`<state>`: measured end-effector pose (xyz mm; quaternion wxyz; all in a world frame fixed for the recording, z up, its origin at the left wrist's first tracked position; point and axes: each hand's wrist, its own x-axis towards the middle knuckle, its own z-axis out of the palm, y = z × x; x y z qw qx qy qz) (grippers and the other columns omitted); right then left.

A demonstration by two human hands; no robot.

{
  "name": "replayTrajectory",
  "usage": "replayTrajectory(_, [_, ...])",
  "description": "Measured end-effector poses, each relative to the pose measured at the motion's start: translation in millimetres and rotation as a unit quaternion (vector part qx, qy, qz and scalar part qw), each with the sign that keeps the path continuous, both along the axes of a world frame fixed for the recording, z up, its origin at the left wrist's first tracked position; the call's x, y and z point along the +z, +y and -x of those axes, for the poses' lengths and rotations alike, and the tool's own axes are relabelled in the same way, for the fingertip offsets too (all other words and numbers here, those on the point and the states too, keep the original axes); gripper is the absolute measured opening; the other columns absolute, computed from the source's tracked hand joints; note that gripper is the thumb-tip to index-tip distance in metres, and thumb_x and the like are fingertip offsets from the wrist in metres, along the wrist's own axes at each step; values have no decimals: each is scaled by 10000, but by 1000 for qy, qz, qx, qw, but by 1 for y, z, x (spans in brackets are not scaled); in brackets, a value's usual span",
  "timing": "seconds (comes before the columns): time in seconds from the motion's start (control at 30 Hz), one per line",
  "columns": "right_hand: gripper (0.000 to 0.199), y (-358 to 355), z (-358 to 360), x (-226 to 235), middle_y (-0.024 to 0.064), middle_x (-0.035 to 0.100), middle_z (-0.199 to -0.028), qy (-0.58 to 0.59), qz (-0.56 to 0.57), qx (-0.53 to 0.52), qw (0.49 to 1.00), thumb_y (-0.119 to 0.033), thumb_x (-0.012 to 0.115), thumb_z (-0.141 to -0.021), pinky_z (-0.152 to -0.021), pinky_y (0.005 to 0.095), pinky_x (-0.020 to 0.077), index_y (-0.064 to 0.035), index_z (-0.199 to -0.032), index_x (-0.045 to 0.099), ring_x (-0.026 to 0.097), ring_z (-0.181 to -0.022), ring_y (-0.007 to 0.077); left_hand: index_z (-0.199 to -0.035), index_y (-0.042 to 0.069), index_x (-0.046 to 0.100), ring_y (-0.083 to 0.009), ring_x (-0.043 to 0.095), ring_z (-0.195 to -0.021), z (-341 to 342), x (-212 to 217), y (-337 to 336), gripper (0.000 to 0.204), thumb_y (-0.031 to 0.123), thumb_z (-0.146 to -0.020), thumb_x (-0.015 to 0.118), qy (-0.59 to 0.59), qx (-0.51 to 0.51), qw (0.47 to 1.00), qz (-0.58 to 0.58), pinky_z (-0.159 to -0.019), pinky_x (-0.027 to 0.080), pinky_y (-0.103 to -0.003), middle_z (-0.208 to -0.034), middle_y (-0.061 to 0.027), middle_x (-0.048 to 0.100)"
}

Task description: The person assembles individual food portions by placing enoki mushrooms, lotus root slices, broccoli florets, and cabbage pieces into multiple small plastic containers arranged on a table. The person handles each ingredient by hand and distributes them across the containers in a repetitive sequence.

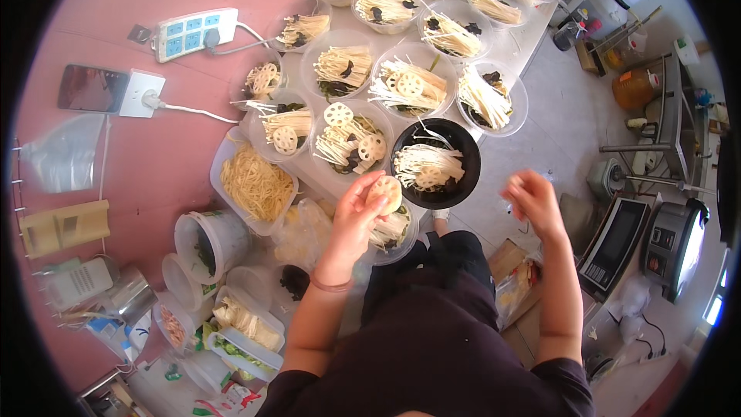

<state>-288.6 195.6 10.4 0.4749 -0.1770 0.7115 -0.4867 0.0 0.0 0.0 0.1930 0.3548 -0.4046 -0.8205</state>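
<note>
My left hand [356,212] is closed around pale lotus root slices [384,194], held above the near bowls. Just right of it a black bowl [472,177] holds white enoki mushrooms [424,161] with lotus root among them. My right hand [534,205] is raised over the floor to the right of that bowl, fingers loosely bent and apart, with nothing seen in it. Below my left hand, a clear bowl [411,241] of enoki is partly hidden. Beyond it, another clear bowl [318,156] has enoki, black fungus and lotus root slices [371,147] on top.
Several more clear bowls of enoki crowd the table [532,38]. At the left stand a tub of pale shreds [255,177], a white bucket [212,239] and several food containers. A power strip [193,33] and a phone [93,87] are on the pink wall. A microwave [617,243] stands right.
</note>
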Motion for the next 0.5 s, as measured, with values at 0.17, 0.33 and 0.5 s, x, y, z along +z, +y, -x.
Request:
replayTrajectory(0.17, [129,242,3,-67,109,664,-855,201,-410,162,875,-113,652,-867,-671,284,496,-19,-953,634,633,-779,141,-1370,14,460,-118,599,-1016,8,15,1,531,1,-877,658,36,-36,999,-8,-789,524,-262,-1198,-61,602])
replayTrajectory(0.33, [434,264,-9,-86,197,605,-1198,-69,-57,-229,969,-24,595,-895,-913,341,529,-8,-1313,481,640,-1045,279,-1365,10,462,-122,595,-1023,12,-3,-4,519,-35,-880,638,26,-73,996,47,-787,523,-267,-1210,-69,596])
replayTrajectory(0.5, [229,51,-36,5,251,605,-1169,-122,98,-160,975,-51,504,-983,-843,338,562,30,-1193,460,661,-1027,274,-1336,-3,480,-132,605,-982,29,3,-2,498,-59,-869,643,24,-83,994,63,-740,533,-277,-1169,-80,614])
